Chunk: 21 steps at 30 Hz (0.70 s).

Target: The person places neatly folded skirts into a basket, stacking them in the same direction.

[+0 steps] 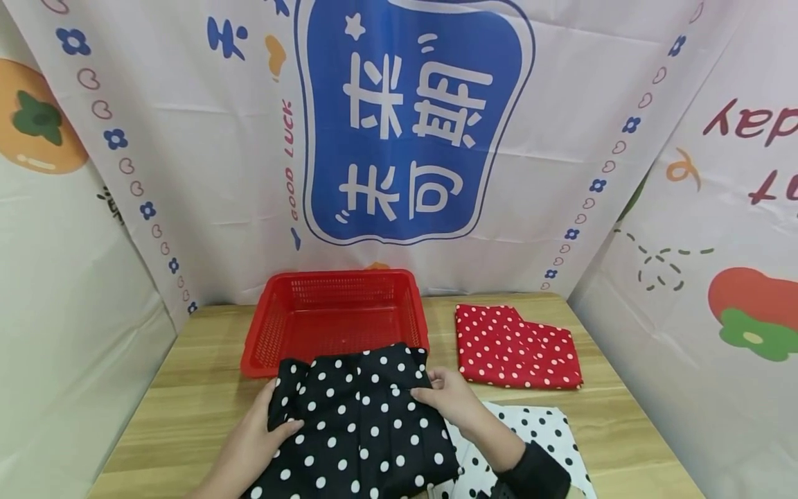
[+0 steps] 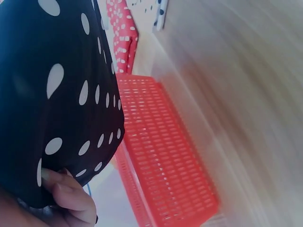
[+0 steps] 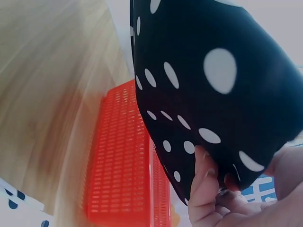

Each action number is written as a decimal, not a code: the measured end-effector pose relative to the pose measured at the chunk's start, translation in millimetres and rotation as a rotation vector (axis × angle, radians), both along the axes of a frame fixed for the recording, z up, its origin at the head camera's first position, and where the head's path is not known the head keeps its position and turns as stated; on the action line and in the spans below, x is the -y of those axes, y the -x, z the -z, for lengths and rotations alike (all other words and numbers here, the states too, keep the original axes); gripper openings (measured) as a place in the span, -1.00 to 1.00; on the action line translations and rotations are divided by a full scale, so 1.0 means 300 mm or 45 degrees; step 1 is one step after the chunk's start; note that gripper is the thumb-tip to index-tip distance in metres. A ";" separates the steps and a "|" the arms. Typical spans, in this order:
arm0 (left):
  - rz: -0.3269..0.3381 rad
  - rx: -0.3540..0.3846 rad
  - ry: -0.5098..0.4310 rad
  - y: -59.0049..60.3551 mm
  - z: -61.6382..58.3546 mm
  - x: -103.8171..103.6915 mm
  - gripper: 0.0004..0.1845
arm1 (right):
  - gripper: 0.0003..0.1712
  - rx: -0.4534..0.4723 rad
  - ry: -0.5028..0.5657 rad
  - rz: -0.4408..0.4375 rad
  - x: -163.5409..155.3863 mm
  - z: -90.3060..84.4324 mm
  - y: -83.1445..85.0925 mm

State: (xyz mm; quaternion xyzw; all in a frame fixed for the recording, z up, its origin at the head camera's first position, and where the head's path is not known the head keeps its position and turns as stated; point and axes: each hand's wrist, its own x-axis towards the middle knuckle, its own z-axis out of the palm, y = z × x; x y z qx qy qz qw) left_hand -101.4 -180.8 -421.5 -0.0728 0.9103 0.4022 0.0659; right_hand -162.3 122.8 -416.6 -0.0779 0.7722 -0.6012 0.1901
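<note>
Black polka-dot cloth (image 1: 361,423), soft and light, likely best held at its edges, lay just before the red basket (image 1: 333,315). Left hand (image 1: 252,436) and right hand (image 1: 451,402) pinched its sides. Beside the basket lay a red dotted cloth (image 1: 514,346).

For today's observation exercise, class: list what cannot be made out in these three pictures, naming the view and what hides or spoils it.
- White spotted cloth: head view, partly under the black spotted cloth and the right hand; cut off by the bottom edge.
- Red basket: head view, front rim hidden by the black cloth.
- Table: left wrist view, smeared by motion blur.
- Left hand: left wrist view, only fingertips show.
</note>
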 end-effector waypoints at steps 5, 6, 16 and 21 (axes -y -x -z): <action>0.030 -0.055 0.039 0.011 -0.028 -0.003 -0.14 | -0.68 -0.011 -0.003 0.029 0.000 -0.022 0.010; 0.033 -0.060 0.046 0.013 -0.031 -0.004 -0.14 | -0.69 -0.012 -0.010 0.045 0.003 -0.024 0.011; 0.056 -0.071 0.074 0.041 -0.045 0.003 -0.15 | -0.69 -0.009 -0.056 0.100 0.018 -0.039 0.034; 0.078 -0.131 0.074 0.060 -0.040 0.012 -0.16 | -0.71 -0.025 -0.058 0.128 0.028 -0.043 0.055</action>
